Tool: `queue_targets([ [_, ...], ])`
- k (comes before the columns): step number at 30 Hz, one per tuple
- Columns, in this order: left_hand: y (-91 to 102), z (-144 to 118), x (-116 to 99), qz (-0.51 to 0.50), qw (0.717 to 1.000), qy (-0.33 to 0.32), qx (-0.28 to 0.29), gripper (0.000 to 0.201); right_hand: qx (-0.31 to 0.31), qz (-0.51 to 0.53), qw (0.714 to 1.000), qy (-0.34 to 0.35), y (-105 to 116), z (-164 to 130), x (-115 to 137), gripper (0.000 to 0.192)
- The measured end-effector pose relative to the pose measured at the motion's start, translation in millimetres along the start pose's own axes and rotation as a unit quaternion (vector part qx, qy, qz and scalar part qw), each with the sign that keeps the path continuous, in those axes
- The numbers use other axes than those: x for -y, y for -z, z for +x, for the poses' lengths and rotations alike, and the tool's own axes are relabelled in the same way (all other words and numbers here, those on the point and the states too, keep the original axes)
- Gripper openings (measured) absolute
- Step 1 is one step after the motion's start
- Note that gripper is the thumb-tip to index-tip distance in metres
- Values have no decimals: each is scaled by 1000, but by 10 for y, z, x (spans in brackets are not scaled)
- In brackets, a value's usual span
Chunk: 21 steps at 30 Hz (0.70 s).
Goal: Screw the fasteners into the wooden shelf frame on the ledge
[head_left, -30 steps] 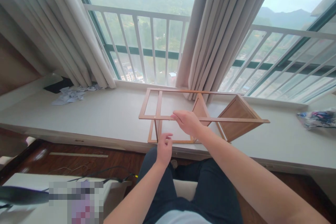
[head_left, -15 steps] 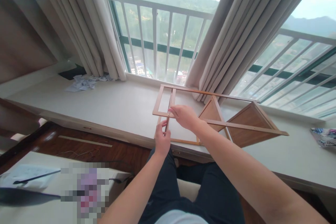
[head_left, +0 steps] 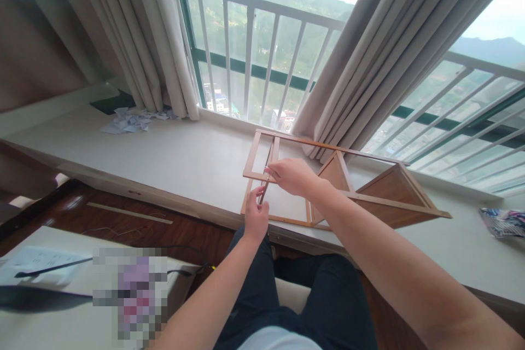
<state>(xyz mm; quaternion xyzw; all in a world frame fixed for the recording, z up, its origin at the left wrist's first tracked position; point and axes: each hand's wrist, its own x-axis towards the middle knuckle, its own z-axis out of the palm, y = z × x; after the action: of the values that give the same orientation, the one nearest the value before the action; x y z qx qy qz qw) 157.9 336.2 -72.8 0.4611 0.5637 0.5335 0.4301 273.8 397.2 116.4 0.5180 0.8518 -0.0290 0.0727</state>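
A brown wooden shelf frame lies on its side on the window ledge, with flat triangular-looking panels toward its right end. My left hand is closed around a thin wooden crossbar near the frame's left end, below the upper rail. Just above it, my right hand pinches at the rail where the crossbar meets it. A tiny metallic bit shows under the right fingertips. What they hold is too small to name.
The white ledge runs along the window. Torn papers lie at its far left, a patterned packet at the right. Curtains hang behind the frame. A white table with a blurred-out item stands at lower left.
The view has shifted slightly, so the frame appears a little farther right. Both hands stay at the same joint. My right wrist has turned a little, its fingers still pinched.
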Motion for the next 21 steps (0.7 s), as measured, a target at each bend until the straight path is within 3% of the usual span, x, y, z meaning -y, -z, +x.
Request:
queue_targets([
  [12,-45,-12,37,1,1000,-10,-1,48,-48,-20,998,-39,-186,-2,11,60],
  [21,-126,-108,48,4,1000,-23,6,58,-83,-14,994,-68,-296,-2,43,63],
])
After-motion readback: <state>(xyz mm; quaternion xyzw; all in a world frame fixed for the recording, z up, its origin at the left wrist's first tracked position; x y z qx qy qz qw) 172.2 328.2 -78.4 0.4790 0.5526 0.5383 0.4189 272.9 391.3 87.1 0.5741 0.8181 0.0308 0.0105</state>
